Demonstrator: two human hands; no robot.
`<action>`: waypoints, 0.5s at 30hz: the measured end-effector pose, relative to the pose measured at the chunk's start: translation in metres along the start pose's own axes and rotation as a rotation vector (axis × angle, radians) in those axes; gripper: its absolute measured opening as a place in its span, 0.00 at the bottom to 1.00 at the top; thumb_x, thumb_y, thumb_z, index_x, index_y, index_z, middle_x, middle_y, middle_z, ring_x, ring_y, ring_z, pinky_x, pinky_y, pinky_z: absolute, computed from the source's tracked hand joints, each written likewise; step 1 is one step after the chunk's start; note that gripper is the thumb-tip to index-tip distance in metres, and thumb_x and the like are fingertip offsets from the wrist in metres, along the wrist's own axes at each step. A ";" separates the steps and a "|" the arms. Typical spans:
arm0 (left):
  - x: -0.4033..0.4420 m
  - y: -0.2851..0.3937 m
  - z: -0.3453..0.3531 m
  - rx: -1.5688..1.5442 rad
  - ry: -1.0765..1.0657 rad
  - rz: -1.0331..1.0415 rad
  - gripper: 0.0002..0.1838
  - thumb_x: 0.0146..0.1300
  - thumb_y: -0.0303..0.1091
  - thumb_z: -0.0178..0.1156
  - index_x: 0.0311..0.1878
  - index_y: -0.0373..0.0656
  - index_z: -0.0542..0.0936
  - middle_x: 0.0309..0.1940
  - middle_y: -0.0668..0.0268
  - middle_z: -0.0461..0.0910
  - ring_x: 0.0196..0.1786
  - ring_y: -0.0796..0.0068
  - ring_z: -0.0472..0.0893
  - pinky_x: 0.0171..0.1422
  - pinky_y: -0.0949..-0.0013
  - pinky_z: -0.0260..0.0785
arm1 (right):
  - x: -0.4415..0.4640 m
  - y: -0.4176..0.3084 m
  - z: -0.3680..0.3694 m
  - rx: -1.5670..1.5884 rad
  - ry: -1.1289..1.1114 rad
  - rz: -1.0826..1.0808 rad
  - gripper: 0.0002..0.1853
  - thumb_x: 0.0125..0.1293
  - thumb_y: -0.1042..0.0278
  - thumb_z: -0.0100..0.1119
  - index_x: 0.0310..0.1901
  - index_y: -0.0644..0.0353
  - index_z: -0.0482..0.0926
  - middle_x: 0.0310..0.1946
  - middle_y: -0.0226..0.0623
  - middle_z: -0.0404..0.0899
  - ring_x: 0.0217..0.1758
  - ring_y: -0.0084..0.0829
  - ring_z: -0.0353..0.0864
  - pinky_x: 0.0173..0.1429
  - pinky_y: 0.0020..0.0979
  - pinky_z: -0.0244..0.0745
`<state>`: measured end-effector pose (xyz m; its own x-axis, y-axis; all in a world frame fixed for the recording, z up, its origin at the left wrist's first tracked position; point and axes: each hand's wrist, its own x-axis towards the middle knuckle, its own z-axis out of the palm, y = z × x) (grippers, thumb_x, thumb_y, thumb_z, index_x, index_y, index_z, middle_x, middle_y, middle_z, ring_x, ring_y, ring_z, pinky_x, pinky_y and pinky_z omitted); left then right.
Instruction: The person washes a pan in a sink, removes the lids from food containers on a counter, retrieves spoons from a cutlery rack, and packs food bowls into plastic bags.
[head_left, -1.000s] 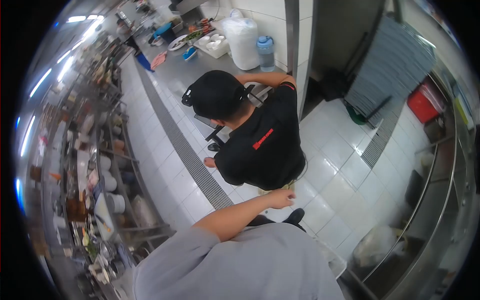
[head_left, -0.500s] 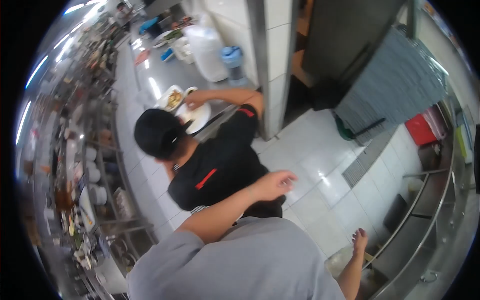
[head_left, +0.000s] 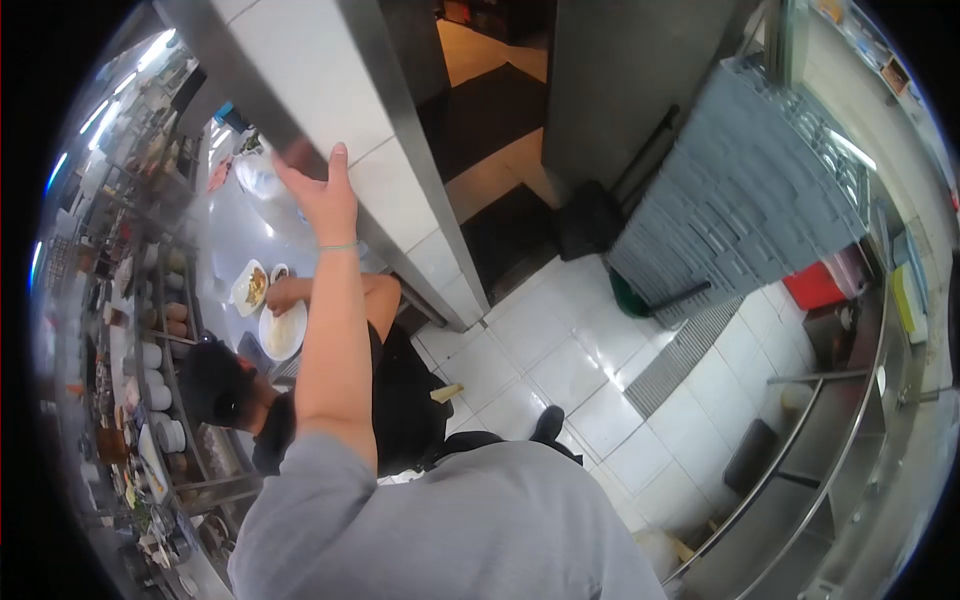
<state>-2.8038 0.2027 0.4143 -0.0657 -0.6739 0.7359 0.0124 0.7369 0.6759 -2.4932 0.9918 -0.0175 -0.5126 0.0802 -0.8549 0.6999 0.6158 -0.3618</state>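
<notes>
My left hand (head_left: 325, 200) is raised at the end of my outstretched arm, fingers apart, against the metal edge of a tiled pillar (head_left: 330, 90). Whether it touches the pillar I cannot tell. A thin band circles the wrist. My right hand is out of view. Beside my left arm a person in a black cap (head_left: 215, 385) leans over the steel counter (head_left: 222, 225), one hand at a white plate (head_left: 283, 335). Next to that plate sits a dish of food (head_left: 249, 288).
An open doorway (head_left: 490, 130) lies past the pillar, with dark mats on its floor. Grey stacked panels (head_left: 740, 190) stand at the right, near a red container (head_left: 810, 287). Steel racks (head_left: 200, 440) line the left. A floor drain (head_left: 685, 355) crosses the tiles.
My left hand has risen from low in front of me to the pillar. My right hand has left the view. The view has turned right, and the doorway shows more.
</notes>
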 end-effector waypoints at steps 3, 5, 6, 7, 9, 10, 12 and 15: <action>0.005 -0.023 0.017 0.152 0.080 -0.079 0.48 0.65 0.43 0.66 0.75 0.25 0.50 0.67 0.45 0.64 0.70 0.54 0.64 0.77 0.58 0.53 | 0.051 -0.046 -0.046 -0.034 -0.042 -0.031 0.14 0.67 0.57 0.56 0.50 0.52 0.79 0.35 0.36 0.79 0.36 0.32 0.81 0.36 0.39 0.76; 0.004 -0.039 0.018 0.177 0.063 -0.178 0.48 0.65 0.45 0.66 0.74 0.24 0.50 0.68 0.43 0.63 0.71 0.53 0.63 0.77 0.58 0.52 | 0.095 -0.088 -0.085 -0.085 -0.090 -0.064 0.14 0.67 0.56 0.56 0.50 0.51 0.79 0.34 0.35 0.79 0.37 0.32 0.81 0.36 0.39 0.76; 0.000 -0.026 0.015 0.107 0.031 -0.219 0.47 0.66 0.45 0.65 0.74 0.24 0.50 0.69 0.42 0.62 0.71 0.50 0.63 0.77 0.57 0.52 | 0.118 -0.113 -0.107 -0.109 -0.110 -0.078 0.14 0.66 0.56 0.57 0.49 0.50 0.79 0.33 0.35 0.78 0.37 0.32 0.81 0.36 0.40 0.75; -0.004 -0.037 0.019 0.254 0.134 -0.053 0.46 0.67 0.44 0.65 0.73 0.23 0.52 0.67 0.41 0.63 0.69 0.49 0.66 0.75 0.56 0.55 | 0.142 -0.142 -0.132 -0.119 -0.128 -0.081 0.14 0.66 0.56 0.57 0.49 0.50 0.79 0.33 0.34 0.78 0.37 0.32 0.81 0.36 0.40 0.75; -0.007 -0.042 0.019 0.441 0.211 0.148 0.44 0.67 0.43 0.65 0.73 0.23 0.53 0.65 0.42 0.65 0.65 0.49 0.69 0.73 0.56 0.58 | 0.203 -0.212 -0.180 -0.047 -0.159 -0.058 0.13 0.65 0.56 0.57 0.49 0.48 0.79 0.32 0.33 0.77 0.37 0.32 0.80 0.36 0.41 0.75; -0.007 -0.046 0.019 0.308 0.189 0.063 0.43 0.66 0.41 0.65 0.72 0.23 0.54 0.65 0.42 0.65 0.65 0.50 0.69 0.72 0.56 0.58 | 0.243 -0.255 -0.209 0.096 -0.181 -0.010 0.13 0.65 0.55 0.58 0.48 0.48 0.79 0.31 0.33 0.77 0.37 0.32 0.80 0.36 0.41 0.75; -0.010 -0.050 0.018 0.189 0.204 -0.017 0.43 0.66 0.40 0.66 0.72 0.23 0.55 0.64 0.43 0.66 0.64 0.50 0.70 0.72 0.56 0.59 | 0.315 -0.356 -0.257 0.328 -0.180 0.077 0.13 0.64 0.55 0.58 0.48 0.46 0.79 0.30 0.31 0.77 0.37 0.33 0.80 0.36 0.42 0.74; -0.010 -0.047 0.017 0.069 0.235 -0.078 0.41 0.63 0.37 0.68 0.70 0.25 0.58 0.61 0.46 0.68 0.63 0.54 0.71 0.69 0.58 0.63 | 0.361 -0.534 -0.263 0.102 0.021 -0.310 0.10 0.64 0.59 0.56 0.45 0.50 0.75 0.33 0.30 0.74 0.32 0.32 0.76 0.31 0.40 0.69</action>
<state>-2.8209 0.1756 0.3741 0.1697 -0.7165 0.6766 -0.0524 0.6791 0.7322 -3.1829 0.8981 -0.0349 -0.7183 -0.0821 -0.6909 0.5548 0.5317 -0.6400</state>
